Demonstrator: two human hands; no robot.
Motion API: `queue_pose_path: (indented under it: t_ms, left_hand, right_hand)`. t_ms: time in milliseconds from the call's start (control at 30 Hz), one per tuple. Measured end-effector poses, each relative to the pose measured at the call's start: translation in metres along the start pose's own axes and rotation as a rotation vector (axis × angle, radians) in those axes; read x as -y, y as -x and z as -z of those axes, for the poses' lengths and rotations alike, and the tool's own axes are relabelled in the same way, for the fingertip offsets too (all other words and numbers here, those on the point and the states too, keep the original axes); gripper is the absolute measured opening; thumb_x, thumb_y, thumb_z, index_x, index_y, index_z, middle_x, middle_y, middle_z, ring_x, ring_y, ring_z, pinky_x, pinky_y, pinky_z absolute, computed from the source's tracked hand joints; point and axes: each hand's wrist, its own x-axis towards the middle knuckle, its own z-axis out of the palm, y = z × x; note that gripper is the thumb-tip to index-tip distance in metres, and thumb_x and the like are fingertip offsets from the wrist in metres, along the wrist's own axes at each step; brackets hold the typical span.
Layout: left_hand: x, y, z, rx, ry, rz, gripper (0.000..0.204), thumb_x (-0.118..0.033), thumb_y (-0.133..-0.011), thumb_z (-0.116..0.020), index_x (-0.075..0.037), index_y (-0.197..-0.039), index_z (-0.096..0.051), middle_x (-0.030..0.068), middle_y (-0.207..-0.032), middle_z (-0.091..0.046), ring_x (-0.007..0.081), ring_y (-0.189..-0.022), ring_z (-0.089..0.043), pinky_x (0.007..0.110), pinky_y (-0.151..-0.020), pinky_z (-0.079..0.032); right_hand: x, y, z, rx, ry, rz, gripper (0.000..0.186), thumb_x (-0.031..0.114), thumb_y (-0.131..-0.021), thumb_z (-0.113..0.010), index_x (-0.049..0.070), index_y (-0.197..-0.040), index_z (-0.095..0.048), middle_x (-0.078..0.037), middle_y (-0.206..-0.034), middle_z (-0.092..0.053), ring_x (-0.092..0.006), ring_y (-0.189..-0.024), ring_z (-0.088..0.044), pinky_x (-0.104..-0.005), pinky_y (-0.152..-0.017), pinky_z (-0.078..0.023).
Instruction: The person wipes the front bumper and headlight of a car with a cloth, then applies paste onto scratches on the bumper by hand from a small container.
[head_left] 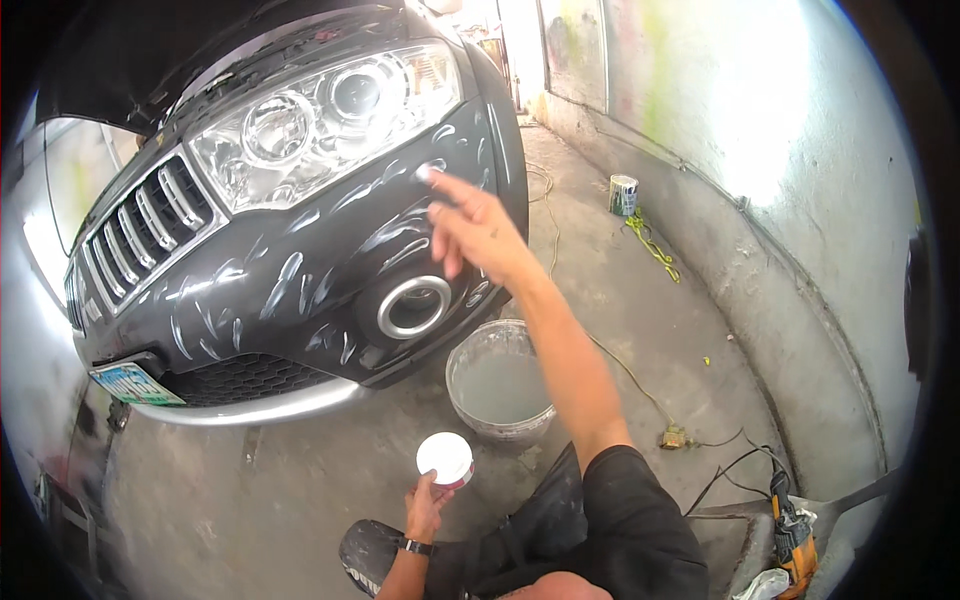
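My left hand (424,512) grips a small round white tub (446,458) by its side, thumb over the rim, low in front of me. A white paste-like surface shows in the tub's top. Reaching forward, my right hand (475,228) has its index finger stretched out and the other fingers loosely bent. White stuff coats that fingertip, which is at the dark front bumper (262,255) just below the headlight (325,125); I cannot tell whether it touches. White smears are scattered over the bumper, around the round silver-ringed fog light (414,307).
A bucket of greyish water (497,385) stands under my right forearm. A paint can (623,195) and a yellow-green strap (655,252) lie along the right wall (800,240). A cable runs to a socket block (675,438). An orange power tool (796,545) sits at lower right.
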Motion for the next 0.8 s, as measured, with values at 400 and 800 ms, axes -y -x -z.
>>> queue_pose_path:
  t_ms: [400,800]
  left_hand:
    - [0.007,0.014,-0.003,-0.017,-0.073,0.003,0.045,-0.028,-0.091,-0.072,0.009,-0.114,-0.061,0.0114,-0.098,-0.066,0.0219,-0.086,-0.068,0.036,-0.075,-0.059]
    - [0.016,0.003,-0.003,-0.050,-0.089,0.036,0.047,-0.030,-0.091,-0.072,0.007,-0.118,-0.060,0.0091,-0.099,-0.066,0.0200,-0.087,-0.067,0.034,-0.075,-0.058]
  right_hand:
    - [0.003,-0.089,0.152,-0.262,0.133,-0.021,0.057,0.013,-0.099,-0.054,0.010,-0.154,-0.040,-0.003,-0.069,-0.062,-0.0124,-0.047,-0.056,-0.0275,-0.046,-0.047]
    - [-0.050,-0.028,0.133,-0.161,0.263,-0.019,0.052,0.007,-0.100,-0.048,0.011,-0.152,-0.047,-0.004,-0.066,-0.060,-0.0106,-0.044,-0.055,-0.0260,-0.044,-0.046]
